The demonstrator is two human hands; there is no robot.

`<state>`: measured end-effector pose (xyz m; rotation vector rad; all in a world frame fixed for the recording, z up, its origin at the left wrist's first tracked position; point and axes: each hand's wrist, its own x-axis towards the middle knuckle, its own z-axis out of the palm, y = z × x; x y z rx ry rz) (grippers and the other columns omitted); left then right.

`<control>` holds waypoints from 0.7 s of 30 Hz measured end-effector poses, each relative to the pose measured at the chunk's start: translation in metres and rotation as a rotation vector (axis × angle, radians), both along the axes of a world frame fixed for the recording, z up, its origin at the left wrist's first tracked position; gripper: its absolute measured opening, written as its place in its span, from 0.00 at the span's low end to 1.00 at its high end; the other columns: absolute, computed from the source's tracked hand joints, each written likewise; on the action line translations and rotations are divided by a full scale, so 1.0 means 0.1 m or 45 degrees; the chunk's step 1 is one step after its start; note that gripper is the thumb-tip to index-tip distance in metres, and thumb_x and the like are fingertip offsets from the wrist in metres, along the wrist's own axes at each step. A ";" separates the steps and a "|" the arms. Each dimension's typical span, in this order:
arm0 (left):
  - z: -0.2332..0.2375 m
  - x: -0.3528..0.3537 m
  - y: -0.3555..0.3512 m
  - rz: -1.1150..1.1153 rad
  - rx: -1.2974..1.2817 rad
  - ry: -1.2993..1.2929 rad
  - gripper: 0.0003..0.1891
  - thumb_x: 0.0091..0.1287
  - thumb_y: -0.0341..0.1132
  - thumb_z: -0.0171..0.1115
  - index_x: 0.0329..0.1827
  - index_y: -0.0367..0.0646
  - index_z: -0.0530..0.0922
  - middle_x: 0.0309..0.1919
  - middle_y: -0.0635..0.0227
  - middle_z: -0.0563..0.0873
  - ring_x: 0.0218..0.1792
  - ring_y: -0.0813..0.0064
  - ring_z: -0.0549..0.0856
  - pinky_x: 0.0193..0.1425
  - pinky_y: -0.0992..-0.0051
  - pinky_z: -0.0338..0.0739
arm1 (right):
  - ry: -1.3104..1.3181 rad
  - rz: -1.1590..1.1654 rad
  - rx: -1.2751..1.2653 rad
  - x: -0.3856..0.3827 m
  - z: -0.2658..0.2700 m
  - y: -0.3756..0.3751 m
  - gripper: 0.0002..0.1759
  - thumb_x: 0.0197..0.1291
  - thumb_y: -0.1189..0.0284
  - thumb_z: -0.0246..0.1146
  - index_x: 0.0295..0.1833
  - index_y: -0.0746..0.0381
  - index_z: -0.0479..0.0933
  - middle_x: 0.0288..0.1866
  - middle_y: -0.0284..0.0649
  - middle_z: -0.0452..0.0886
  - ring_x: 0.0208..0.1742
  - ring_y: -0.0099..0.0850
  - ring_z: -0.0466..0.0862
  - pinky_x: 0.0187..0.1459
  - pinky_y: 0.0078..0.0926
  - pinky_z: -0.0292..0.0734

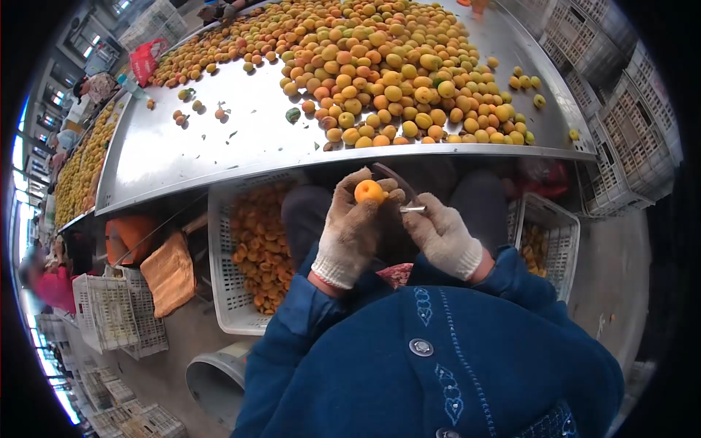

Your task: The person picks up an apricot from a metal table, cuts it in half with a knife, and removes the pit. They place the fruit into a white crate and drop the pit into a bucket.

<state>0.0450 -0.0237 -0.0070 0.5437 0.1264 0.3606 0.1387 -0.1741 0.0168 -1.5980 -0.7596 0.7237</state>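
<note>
My gloved left hand (347, 230) pinches an orange apricot (369, 192) between thumb and fingers, above my lap; my gloved right hand (447, 239) is closed round a curved knife (413, 209), its blade beside the fruit. I judge the apricot light, soft-fleshed and easily bruised, slippery if juice runs, so best cradled lightly round its sides, fingertips clear of the edge. The knife seems stiff, best gripped by its handle. Beyond, a heap of apricots (394, 77) covers much of the metal tabletop (190, 157).

orange fruit (369, 192), l hand (349, 225); curved knife (401, 182), r hand (442, 235).
</note>
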 end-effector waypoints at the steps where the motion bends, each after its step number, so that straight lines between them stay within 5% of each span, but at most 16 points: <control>1: -0.03 0.02 0.01 0.000 0.009 -0.003 0.23 0.68 0.30 0.64 0.63 0.44 0.67 0.57 0.52 0.78 0.57 0.61 0.81 0.65 0.63 0.76 | -0.165 0.038 -0.088 -0.02 0.09 0.00 0.11 0.70 0.67 0.59 0.49 0.64 0.71 0.27 0.37 0.80 0.27 0.29 0.82 0.32 0.25 0.76; 7: 0.04 0.03 0.01 0.053 0.098 0.038 0.27 0.64 0.27 0.67 0.64 0.45 0.65 0.58 0.51 0.78 0.59 0.58 0.80 0.67 0.61 0.75 | -0.503 0.149 -0.295 -0.01 0.01 0.00 0.17 0.69 0.61 0.59 0.50 0.64 0.67 0.28 0.50 0.83 0.30 0.46 0.86 0.32 0.37 0.80; 17: 0.09 0.06 0.05 0.084 0.251 0.084 0.25 0.64 0.22 0.64 0.62 0.42 0.65 0.55 0.51 0.80 0.58 0.58 0.81 0.68 0.59 0.73 | -0.540 0.150 -0.311 0.02 -0.07 0.02 0.18 0.67 0.61 0.61 0.48 0.64 0.67 0.28 0.50 0.83 0.29 0.49 0.85 0.31 0.40 0.80; 19: 0.09 0.06 0.05 0.112 0.461 0.116 0.28 0.64 0.33 0.69 0.64 0.41 0.66 0.55 0.51 0.80 0.58 0.57 0.81 0.66 0.60 0.75 | -0.562 0.121 -0.276 0.00 -0.12 0.03 0.18 0.66 0.61 0.62 0.49 0.64 0.67 0.28 0.51 0.83 0.29 0.50 0.85 0.31 0.41 0.80; 21: 0.10 0.07 0.06 0.105 0.498 0.139 0.28 0.64 0.33 0.69 0.64 0.40 0.66 0.55 0.51 0.80 0.58 0.58 0.82 0.66 0.60 0.75 | -0.566 0.111 -0.247 -0.01 -0.21 0.04 0.19 0.66 0.61 0.62 0.49 0.64 0.67 0.28 0.51 0.83 0.30 0.50 0.85 0.31 0.41 0.80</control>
